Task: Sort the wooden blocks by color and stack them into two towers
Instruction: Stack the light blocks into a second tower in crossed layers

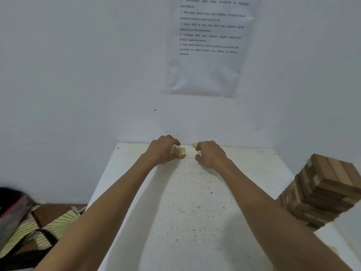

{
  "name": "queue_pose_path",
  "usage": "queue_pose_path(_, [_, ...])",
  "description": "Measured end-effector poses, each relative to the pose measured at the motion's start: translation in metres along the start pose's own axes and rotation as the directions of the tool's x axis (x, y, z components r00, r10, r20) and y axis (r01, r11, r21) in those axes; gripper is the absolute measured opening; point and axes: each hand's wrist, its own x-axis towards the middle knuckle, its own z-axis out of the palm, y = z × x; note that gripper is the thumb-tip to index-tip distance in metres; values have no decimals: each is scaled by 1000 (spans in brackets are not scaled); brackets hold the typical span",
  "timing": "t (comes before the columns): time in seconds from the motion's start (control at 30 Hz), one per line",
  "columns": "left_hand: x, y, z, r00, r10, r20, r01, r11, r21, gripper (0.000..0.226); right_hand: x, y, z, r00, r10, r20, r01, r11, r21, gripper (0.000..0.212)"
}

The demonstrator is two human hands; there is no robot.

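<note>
My left hand is at the far end of the white table, fingers closed around a small bunch of pale wooden blocks resting on the surface. My right hand hovers just to the right of them, fingers curled apart with nothing in it. Another pale block peeks out behind the right hand's fingertips against the wall. A tall tower of brown wooden blocks stands at the table's right edge, apart from both hands.
A white wall rises right behind the table's far edge, with a printed sheet taped to it. Left of the table, below, lie a patterned mat and a dark object. A pale piece lies near the table's right front.
</note>
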Motion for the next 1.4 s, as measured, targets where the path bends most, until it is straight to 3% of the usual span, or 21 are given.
queue_pose_path(0.3, [31,-3,18,994,103,38,-101,993,-67,39,31,15,17,996,-80,-26,77,993,-86,37])
queue_pose_path(0.47, [28,-1,16,993,115,-34,-115,993,10,36,29,16,24,992,-54,-110,45,996,-80,34])
queue_pose_path(0.7, [14,2,12,990,83,-114,-82,997,10,29,16,14,28,992,-58,-114,47,994,-96,21])
queue_pose_path(1.07, [-66,16,-16,996,-10,-93,-12,972,-235,22,-75,-17,-4,995,-27,-100,25,999,-28,17])
queue_pose_path(1.4, [-197,63,16,993,-86,-76,26,813,-582,23,-211,-24,14,992,-106,-70,113,989,97,13])
